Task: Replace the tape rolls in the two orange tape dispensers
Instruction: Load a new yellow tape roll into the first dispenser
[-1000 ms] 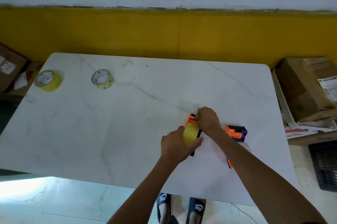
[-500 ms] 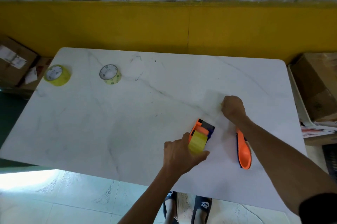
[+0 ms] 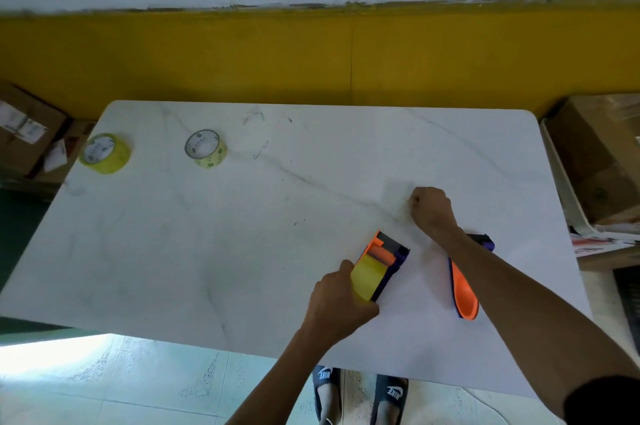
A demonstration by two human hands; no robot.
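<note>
My left hand (image 3: pixel 337 303) grips an orange and purple tape dispenser (image 3: pixel 389 250) that lies on the white table (image 3: pixel 225 251), with a yellow tape roll (image 3: pixel 367 275) mounted in it. My right hand (image 3: pixel 431 208) is a closed fist up and to the right of the dispenser's front. A faint clear strip of tape seems to stretch from the dispenser to this fist. The second orange dispenser (image 3: pixel 465 289) lies under my right forearm, partly hidden. Two loose rolls sit at the far left: a yellow roll (image 3: pixel 105 153) and a paler roll (image 3: pixel 206 148).
Cardboard boxes (image 3: pixel 602 161) stand off the table's right edge, and more boxes (image 3: pixel 24 134) sit on the floor at the left. A yellow and white wall (image 3: pixel 311 54) runs behind the table. My feet in slippers (image 3: pixel 360 393) show below the near edge.
My right hand left the dispenser's front and moved up and to the right, fingers closed, drawing tape out. My left hand kept hold of the dispenser, which now sits closer to the near edge.
</note>
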